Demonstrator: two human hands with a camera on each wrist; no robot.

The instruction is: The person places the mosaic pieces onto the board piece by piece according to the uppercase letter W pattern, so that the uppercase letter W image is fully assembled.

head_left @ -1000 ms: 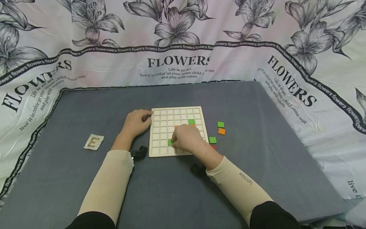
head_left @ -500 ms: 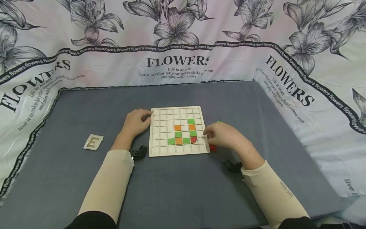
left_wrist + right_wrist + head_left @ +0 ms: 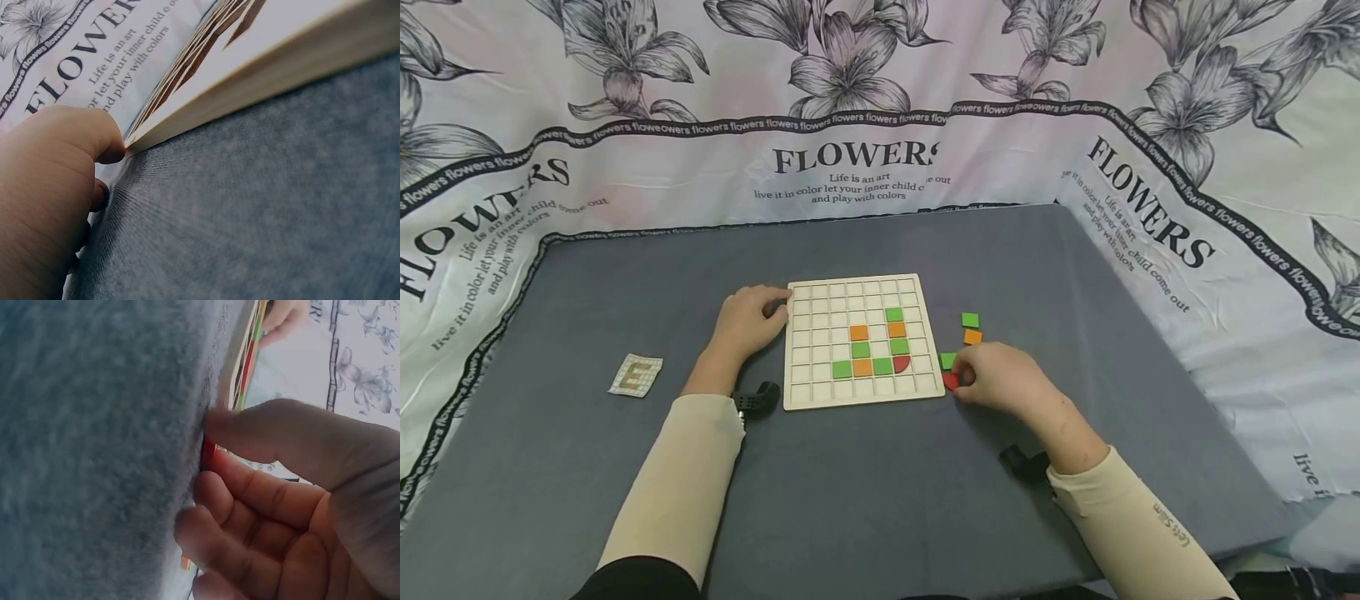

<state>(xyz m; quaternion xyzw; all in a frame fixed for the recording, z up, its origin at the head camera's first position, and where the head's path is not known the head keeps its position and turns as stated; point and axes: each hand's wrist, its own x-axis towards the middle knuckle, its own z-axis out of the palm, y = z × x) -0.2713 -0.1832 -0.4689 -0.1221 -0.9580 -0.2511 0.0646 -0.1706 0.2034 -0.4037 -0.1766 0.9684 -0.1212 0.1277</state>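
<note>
A pale wooden grid board (image 3: 808, 321) lies on the grey table. Green and orange square tiles sit in several of its cells, along with one red rounded tile (image 3: 901, 364). My left hand (image 3: 741, 325) touches the board's upper left edge with its fingertips; in the left wrist view the thumb (image 3: 109, 140) meets the board's corner. Just off the right edge, my right hand (image 3: 1011, 379) pinches a red tile (image 3: 209, 450) between thumb and index finger, low at the table surface. That tile is partly hidden by the fingers.
Beyond the right hand lie a green tile (image 3: 948, 361), an orange tile (image 3: 972, 337) and another green tile (image 3: 970, 320). A small patterned card (image 3: 636, 376) rests far to the left. A flower-printed cloth (image 3: 850, 192) rises behind the table.
My right hand has left the board for its right side, then come down to the red tile there. Tiles it covered on the board now show. The left hand keeps its place.
</note>
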